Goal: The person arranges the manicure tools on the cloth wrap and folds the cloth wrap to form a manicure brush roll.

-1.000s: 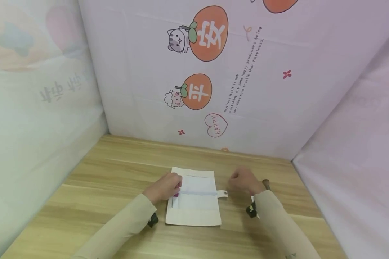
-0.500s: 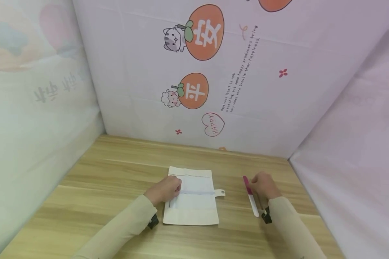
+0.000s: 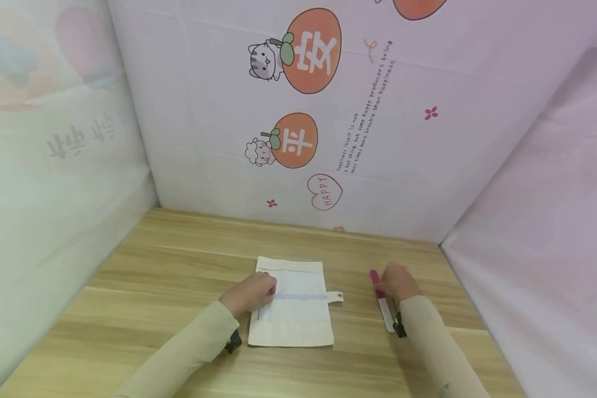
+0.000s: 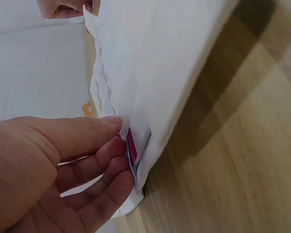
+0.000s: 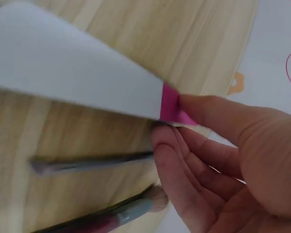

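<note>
An off-white cloth pouch [image 3: 291, 334] lies unfolded on the wooden table, its snap strap [image 3: 335, 297] pointing right. At its left side my left hand [image 3: 254, 291] pinches the edge of the inner pocket between thumb and fingers. Inside that pocket, the left wrist view shows a strip of magenta [image 4: 132, 145]. Right of the pouch, my right hand [image 3: 397, 281] grips a nail file [image 5: 77, 60] by its magenta part, thumb on one side and fingertips on the other. The file's white part reaches toward the front of the table.
Beside the right hand, a thin dark stick-like tool [image 5: 92, 162] and a brush with tan bristles [image 5: 157, 196] lie on the wooden table [image 3: 179, 243]. White printed cloth [image 3: 219, 110] walls the table at the back, left and right.
My right hand moved right, away from the pouch, then slightly back left; the nail file came into plain view in it. My left hand stays at the pocket's edge.
</note>
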A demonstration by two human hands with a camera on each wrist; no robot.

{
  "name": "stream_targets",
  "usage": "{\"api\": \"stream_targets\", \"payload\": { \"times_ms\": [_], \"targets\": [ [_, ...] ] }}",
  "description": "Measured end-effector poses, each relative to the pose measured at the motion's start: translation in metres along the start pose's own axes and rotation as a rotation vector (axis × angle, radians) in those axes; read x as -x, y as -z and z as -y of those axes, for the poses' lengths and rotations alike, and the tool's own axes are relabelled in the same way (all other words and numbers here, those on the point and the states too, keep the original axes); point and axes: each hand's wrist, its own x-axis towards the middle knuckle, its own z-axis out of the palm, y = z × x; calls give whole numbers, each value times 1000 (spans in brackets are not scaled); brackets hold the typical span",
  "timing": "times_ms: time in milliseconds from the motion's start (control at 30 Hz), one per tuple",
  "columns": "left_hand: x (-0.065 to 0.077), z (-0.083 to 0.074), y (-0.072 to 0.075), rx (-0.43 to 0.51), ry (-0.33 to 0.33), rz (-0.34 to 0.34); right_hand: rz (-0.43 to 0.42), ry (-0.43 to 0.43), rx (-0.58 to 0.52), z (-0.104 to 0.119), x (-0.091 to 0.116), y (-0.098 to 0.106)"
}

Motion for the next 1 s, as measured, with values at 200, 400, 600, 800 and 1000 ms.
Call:
{"api": "stream_targets", "payload": {
  "times_ms": [200, 400, 600, 800, 1000],
  "targets": [
    [-1, 2, 1, 32, -25, -10, 4, -65, 25, 11, 1, -2],
    [-4, 8, 1, 38, -19, 30, 15, -100, -21, 11, 1, -1],
    [-2, 7, 5, 36, -4, 46, 10, -65, -62, 8, -8, 0],
    [-2, 4, 4, -17, 2, 56, -30, 62, -82, 18, -20, 6],
    [-5, 5, 1, 1, 7, 67, -29, 101, -135, 43, -28, 15]
  ]
}}
